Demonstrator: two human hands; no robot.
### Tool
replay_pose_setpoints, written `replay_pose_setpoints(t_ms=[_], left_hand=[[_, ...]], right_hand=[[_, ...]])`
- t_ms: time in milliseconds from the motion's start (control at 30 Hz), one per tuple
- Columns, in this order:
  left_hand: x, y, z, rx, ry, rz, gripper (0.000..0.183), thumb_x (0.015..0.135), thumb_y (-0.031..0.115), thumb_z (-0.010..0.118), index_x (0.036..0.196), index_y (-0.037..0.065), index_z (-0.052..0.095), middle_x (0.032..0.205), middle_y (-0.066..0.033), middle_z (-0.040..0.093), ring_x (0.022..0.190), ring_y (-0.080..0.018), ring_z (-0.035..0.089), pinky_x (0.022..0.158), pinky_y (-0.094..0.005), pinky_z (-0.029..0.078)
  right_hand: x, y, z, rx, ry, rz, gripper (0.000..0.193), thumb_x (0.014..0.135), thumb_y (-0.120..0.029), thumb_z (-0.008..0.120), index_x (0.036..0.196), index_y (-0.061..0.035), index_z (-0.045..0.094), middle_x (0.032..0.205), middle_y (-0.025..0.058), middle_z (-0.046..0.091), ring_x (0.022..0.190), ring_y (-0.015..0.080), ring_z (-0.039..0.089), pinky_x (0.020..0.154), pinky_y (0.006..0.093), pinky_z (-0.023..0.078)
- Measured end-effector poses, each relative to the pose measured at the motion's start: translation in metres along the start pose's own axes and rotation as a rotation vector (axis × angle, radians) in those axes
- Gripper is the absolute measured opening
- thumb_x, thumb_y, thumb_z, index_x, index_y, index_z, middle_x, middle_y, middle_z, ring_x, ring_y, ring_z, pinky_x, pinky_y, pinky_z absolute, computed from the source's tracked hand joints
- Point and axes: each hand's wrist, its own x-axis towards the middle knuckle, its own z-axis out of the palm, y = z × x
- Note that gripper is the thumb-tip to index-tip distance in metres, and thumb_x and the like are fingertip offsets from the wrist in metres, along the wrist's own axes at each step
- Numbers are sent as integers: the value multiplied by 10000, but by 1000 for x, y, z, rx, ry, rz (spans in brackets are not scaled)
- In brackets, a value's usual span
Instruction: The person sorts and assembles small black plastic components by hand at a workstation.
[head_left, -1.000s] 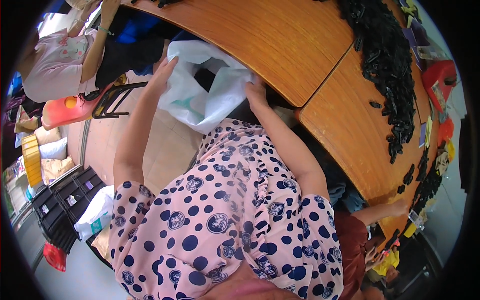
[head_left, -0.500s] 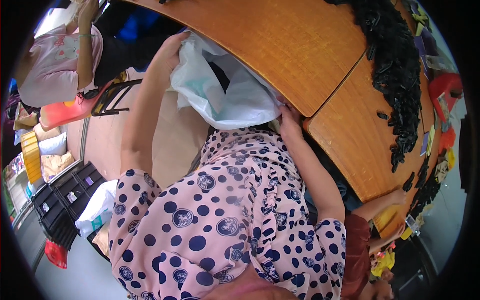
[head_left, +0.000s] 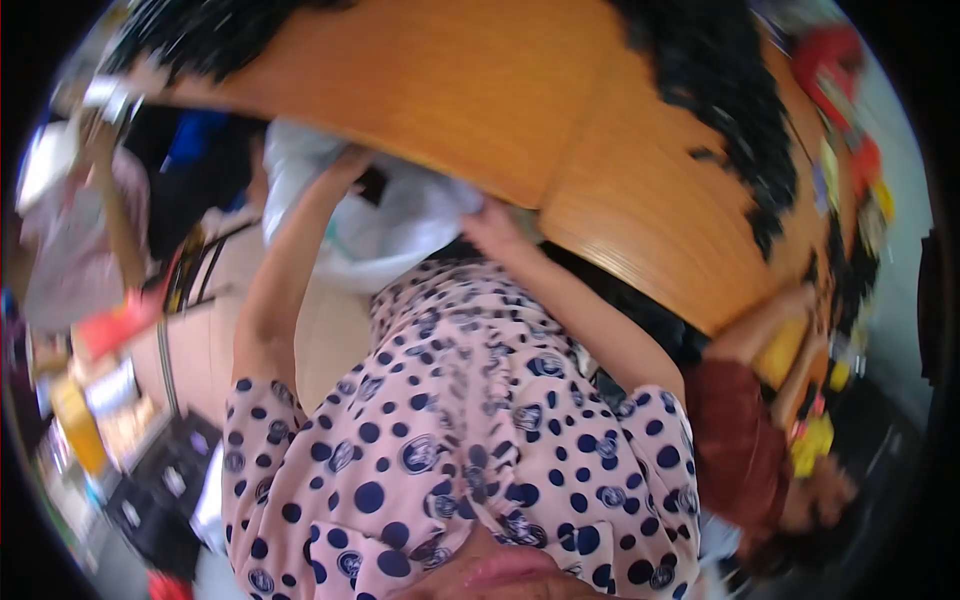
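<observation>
Bag (head_left: 400, 240), white, mouth open, lies at upper centre-left of frame beside wooden table (head_left: 440, 95), right hand (head_left: 492, 230) grasping its right edge, left hand (head_left: 345, 172) over its opening, grip there cannot be told, black pieces (head_left: 725, 110) heaped upper right.

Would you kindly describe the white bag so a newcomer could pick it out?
Start from the large wooden table across the top. Below its near edge, the left hand lies over the white bag, and the right hand is at its right edge. Its pale sides and faint teal mark set it apart from the dotted pink top.
</observation>
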Motion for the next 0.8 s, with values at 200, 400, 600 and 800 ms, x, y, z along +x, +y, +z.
replay_pose_setpoints(t_ms=[200, 400, 600, 800], left_hand=[[40, -18, 30, 316, 337, 426, 317, 909, 241, 485, 1148, 43, 551, 1237, -211, 524, 1164, -387, 463, 969, -435, 377], [20, -17, 38, 487, 387, 405, 345, 912, 283, 492, 1150, 41, 555, 1198, -211, 561, 1080, -404, 526, 891, -435, 434], [-96, 198, -43, 136, -629, 213, 290, 904, 274, 535, 1012, 22, 631, 901, -169, 663, 870, -318, 636, 775, -384, 485], [5, 321, -59, 235, 264, 841, 213, 905, 99, 473, 1091, 53, 564, 1022, -156, 601, 907, -338, 593, 787, -397, 474]], right_hand=[[-70, -68, -40, -29, -60, -350, 417, 860, -146, 585, 1247, -13, 506, 1099, 191, 583, 910, 252, 602, 808, 326, 504], [-114, -57, -195, -295, 824, -196, 214, 885, -137, 603, 1073, -36, 605, 988, 114, 615, 827, 238, 601, 749, 322, 493], [-154, 52, -337, -878, 1311, 78, 404, 836, -203, 656, 1203, -81, 539, 1013, 180, 535, 951, 357, 536, 825, 407, 449], [-143, 13, -334, -852, 1120, -3, 274, 856, -124, 611, 1117, -55, 568, 1023, 176, 527, 940, 362, 542, 794, 407, 459]])
